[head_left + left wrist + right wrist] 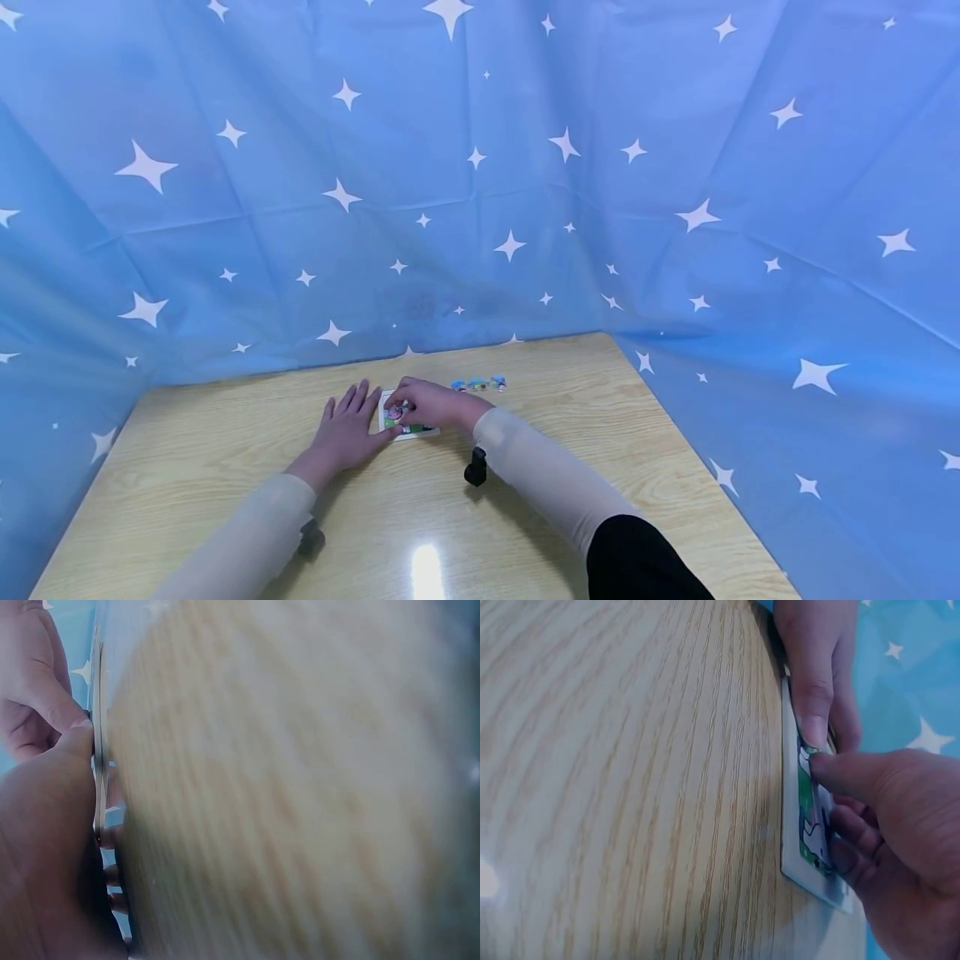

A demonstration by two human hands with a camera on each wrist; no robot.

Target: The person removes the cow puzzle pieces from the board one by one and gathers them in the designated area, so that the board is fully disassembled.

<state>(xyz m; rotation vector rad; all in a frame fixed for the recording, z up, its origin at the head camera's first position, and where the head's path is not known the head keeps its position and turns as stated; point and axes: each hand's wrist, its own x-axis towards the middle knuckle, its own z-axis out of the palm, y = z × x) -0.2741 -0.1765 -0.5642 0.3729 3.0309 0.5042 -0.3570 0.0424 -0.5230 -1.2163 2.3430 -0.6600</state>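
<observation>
A small white-framed puzzle board with a colourful cartoon picture lies flat toward the far side of the table. Fingers spread, my left hand rests beside the board's left edge; its thumb presses on the board's near part. My right hand reaches over from the right with bent fingers, and its thumb touches the picture close to the left thumb. Whether the right fingers pinch a piece is hidden beneath them. In the left wrist view the board appears edge-on.
Several loose puzzle pieces lie in a row on the table, right of the board and behind the right hand. The wooden table meets a blue star-patterned curtain at the back. Each wrist carries a small dark camera.
</observation>
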